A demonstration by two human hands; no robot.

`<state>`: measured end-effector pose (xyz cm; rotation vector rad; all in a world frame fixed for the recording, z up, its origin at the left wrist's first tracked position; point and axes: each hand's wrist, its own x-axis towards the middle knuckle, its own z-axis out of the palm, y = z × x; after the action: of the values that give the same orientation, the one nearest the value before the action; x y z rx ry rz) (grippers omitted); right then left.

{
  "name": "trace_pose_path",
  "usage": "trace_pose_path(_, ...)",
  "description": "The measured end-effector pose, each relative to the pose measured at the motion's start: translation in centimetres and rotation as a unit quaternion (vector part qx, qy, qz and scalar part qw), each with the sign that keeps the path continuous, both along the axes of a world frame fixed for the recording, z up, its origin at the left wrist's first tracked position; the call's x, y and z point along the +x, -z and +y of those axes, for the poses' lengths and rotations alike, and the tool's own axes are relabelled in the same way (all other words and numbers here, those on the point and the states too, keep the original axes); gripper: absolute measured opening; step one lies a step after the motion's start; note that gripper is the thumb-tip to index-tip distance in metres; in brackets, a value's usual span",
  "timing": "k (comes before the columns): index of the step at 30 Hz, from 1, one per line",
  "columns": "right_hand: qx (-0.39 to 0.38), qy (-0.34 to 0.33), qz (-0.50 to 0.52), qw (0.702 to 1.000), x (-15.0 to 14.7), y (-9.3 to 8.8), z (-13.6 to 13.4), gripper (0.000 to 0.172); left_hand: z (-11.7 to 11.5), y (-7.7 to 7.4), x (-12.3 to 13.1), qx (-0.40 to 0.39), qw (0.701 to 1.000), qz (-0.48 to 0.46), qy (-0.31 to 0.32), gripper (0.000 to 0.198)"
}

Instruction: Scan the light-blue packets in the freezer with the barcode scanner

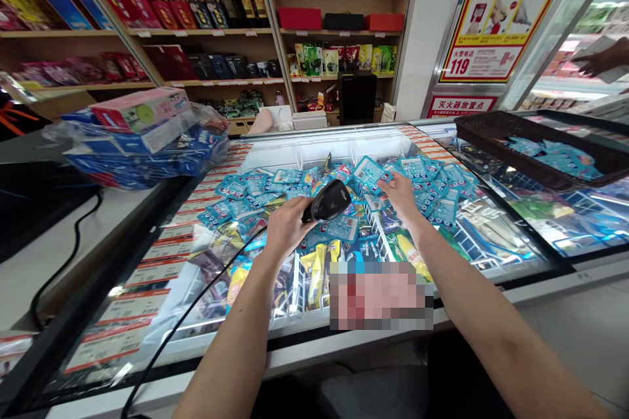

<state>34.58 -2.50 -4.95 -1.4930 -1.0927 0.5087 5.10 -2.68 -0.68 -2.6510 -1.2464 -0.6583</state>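
Observation:
My left hand [287,226] is wrapped round the handle of a black barcode scanner [330,201], whose head points right. Its cable [196,304] trails down along my left forearm. Between the fingers and thumb of my right hand [399,193] is the corner of a blue printed packet [369,172], tilted up with a panel of small print showing. Many similar blue packets [442,190] lie scattered over the glass top of the chest freezer [221,324], on both sides of my hands. Coloured ice-cream packs [319,268] show through the glass below.
Plastic-wrapped boxes [147,131] stand on the counter at left. At right, a dark brown tray [525,150] holds more blue packets. Shelves of goods [196,33] line the back wall beside a red and yellow notice [506,19]. Another person's hand [607,62] shows at far right.

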Motion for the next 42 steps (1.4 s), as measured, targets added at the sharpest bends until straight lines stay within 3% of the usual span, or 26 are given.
trace_pose_path(19,-0.004,0.001,-0.012,1.000,0.0,-0.1,-0.1,0.028,0.1,0.1,0.1,-0.004,1.000,0.000,-0.002,0.033)
trace_pose_path(24,0.013,0.008,-0.031,0.999,-0.2,-0.8,-0.6,0.033,0.4,0.4,-0.1,0.010,1.000,-0.004,-0.015,0.032)
trace_pose_path(30,0.049,0.114,-0.093,0.988,1.6,-1.9,-1.6,0.044,0.9,0.9,-0.4,0.030,0.999,0.014,-0.027,0.035)
trace_pose_path(37,0.020,0.244,-0.173,0.954,4.7,-2.0,-2.3,0.045,1.2,1.1,-0.3,0.043,0.998,0.024,-0.048,0.036)
trace_pose_path(42,0.005,0.291,-0.199,0.936,5.7,-1.8,-2.2,0.047,1.3,1.0,-0.7,0.048,0.997,0.019,-0.060,0.037)
